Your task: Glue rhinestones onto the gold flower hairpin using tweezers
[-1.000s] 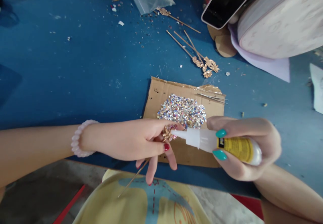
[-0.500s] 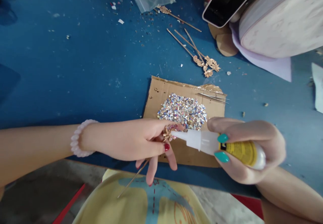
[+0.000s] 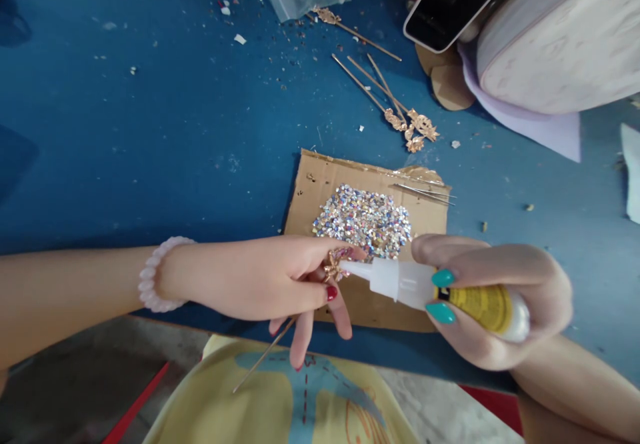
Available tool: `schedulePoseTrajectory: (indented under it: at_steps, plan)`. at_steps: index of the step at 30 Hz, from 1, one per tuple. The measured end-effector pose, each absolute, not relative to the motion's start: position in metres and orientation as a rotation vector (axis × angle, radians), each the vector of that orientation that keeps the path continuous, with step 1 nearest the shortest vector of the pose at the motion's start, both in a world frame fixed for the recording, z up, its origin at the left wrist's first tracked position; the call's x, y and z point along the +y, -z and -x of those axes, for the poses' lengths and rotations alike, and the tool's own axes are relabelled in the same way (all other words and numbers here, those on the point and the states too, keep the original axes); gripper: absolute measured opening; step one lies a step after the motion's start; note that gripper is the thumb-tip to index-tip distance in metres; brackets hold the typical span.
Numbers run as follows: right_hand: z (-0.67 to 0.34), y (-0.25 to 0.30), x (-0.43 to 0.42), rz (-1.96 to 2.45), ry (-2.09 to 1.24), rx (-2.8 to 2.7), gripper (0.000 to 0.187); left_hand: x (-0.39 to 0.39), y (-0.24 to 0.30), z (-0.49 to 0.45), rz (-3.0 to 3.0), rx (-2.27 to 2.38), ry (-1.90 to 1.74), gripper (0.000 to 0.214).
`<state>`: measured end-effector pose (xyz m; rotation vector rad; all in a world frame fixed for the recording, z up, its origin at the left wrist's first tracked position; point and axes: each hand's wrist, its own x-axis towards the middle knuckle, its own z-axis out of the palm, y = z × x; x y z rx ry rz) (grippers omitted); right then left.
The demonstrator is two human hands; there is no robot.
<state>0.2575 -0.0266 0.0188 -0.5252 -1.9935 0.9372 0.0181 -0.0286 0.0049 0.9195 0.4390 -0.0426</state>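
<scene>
Pinching a gold hairpin (image 3: 331, 272) by its ornamental head, the left hand (image 3: 260, 277) has thumb and forefinger closed on the little flower-shaped top, while the thin metal stem runs down past the other fingers and over the edge of the blue counter (image 3: 150, 131) toward the lap. The right hand (image 3: 495, 297) is wrapped shut around a glue bottle (image 3: 440, 291) with a yellow label, its white nozzle tip touching the ornament. The hairpin looks very light and stiff along its stem but delicate at the filigree head, so a hold at the sides of the head, just under the decoration, seems safest and keeps the fingers off any wet glue. The bottle appears to be soft plastic that yields to a squeeze; gripping its middle, as now, likely gives the best control. Just behind the hands lies a cardboard piece (image 3: 310, 191) carrying a heap of rhinestones (image 3: 363, 221), tiny, loose and easily scattered. More gold hairpins (image 3: 400, 114) lie farther back, well apart from the hands.
</scene>
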Motion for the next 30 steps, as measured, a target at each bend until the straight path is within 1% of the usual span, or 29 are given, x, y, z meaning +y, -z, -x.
schedulePoseTrajectory:
  at_steps: [6,11,22,30]
  plan:
    - [-0.2554,-0.0209,-0.0240,0.462,-0.980,-1.983,0.036,-0.0301,-0.0039,-0.0179,-0.897,0.453,0.019,0.068]
    - [-0.2553,-0.0221,-0.0241,0.472,-0.949,-2.014,0.037,-0.0311,-0.0032,-0.0171,-0.879,0.465,0.021,0.064]
    - [-0.2579,-0.0207,-0.0253,0.511,-0.961,-2.008,0.039,-0.0300,-0.0050,-0.0181,-0.876,0.476,0.049,0.073]
    - [-0.2620,-0.0131,-0.0297,0.517,-0.966,-1.924,0.036,-0.0311,-0.0046,-0.0180,-0.884,0.469,0.044,0.068]
